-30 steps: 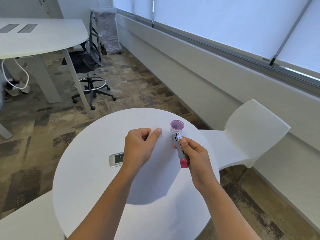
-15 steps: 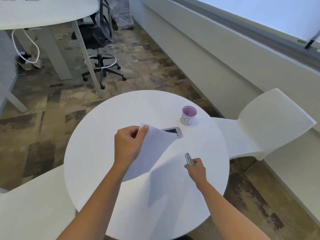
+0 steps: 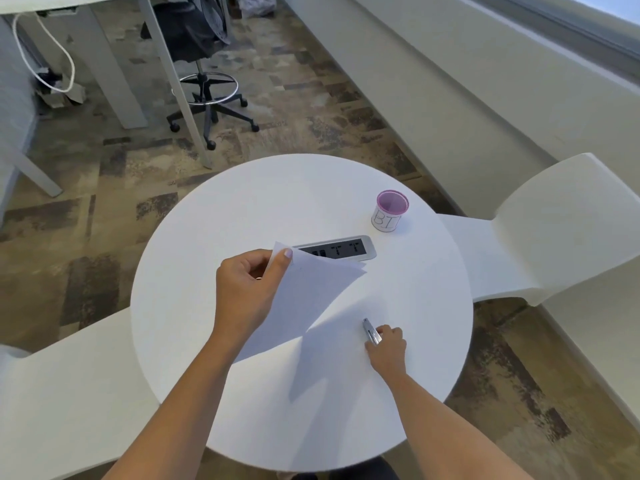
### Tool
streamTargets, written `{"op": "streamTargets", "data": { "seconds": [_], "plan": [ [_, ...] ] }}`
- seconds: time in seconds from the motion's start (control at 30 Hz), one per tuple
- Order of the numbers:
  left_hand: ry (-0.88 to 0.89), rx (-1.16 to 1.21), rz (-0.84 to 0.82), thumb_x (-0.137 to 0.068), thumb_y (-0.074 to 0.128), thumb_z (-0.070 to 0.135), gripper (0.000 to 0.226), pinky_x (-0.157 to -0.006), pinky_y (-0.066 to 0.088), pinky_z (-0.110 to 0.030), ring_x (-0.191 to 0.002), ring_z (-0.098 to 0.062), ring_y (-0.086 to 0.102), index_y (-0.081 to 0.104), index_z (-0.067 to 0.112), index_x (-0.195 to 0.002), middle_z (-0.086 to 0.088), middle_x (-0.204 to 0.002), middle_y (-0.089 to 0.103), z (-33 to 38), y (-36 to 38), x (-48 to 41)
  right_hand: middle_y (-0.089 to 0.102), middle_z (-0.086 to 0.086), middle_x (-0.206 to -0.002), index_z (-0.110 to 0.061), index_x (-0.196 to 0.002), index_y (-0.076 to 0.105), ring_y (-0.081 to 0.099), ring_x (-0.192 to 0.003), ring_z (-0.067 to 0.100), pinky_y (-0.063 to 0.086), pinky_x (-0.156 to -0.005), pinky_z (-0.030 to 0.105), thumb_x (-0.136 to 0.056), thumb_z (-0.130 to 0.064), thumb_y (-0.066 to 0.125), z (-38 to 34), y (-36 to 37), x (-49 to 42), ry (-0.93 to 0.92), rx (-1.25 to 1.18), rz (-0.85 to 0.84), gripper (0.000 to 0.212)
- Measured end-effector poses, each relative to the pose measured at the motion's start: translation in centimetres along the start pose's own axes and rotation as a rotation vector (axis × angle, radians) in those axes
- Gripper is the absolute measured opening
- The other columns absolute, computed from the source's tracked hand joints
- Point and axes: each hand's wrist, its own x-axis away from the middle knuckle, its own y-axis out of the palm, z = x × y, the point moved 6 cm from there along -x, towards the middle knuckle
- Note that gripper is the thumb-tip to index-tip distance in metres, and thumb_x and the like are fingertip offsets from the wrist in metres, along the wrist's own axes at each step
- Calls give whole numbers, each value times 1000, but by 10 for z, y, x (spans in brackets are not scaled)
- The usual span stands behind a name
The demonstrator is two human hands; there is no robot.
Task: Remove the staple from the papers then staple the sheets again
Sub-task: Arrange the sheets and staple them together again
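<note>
White papers [image 3: 311,282] are hanging pinched by one corner in the left hand [image 3: 249,289] over the tabletop [image 3: 225,209], while the right hand [image 3: 388,348] is gripping a silver stapler [image 3: 371,331], its long axis pointing away and slightly left.

A round white table [image 3: 242,202] stands on mottled brown-and-grey carpet [image 3: 311,109], a white moulded plastic chair [image 3: 568,216] at its right and a second white chair [image 3: 69,393] at the near left. Beyond, a black swivel office chair [image 3: 194,32] sits behind a white desk's slanted leg [image 3: 169,74]. A plain cream wall [image 3: 450,81] runs below a grey window frame [image 3: 554,15].
</note>
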Motion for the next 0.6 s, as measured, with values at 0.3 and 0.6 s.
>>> {"op": "streamTargets", "data": {
  "seconds": [0.3, 0.6],
  "plan": [
    [-66, 61, 9, -89, 69, 34, 36, -47, 28, -12, -49, -5, 36, 64, 16, -59, 12, -50, 44, -6, 3, -2, 56, 9, -121, -14, -120, 57, 53, -110, 27, 42, -92, 32, -89, -14, 66, -38, -40, 16, -52, -588, 276, 32],
    [-11, 92, -16, -91, 68, 29, 46, -48, 24, -13, -50, -8, 29, 51, 12, -51, 9, -50, 32, 9, 14, 2, 70, -7, -85, -17, -91, 69, 66, -81, 9, 50, -70, 15, -88, -15, 69, -177, -135, 110, -541, -929, 268, 4]
  ]
}}
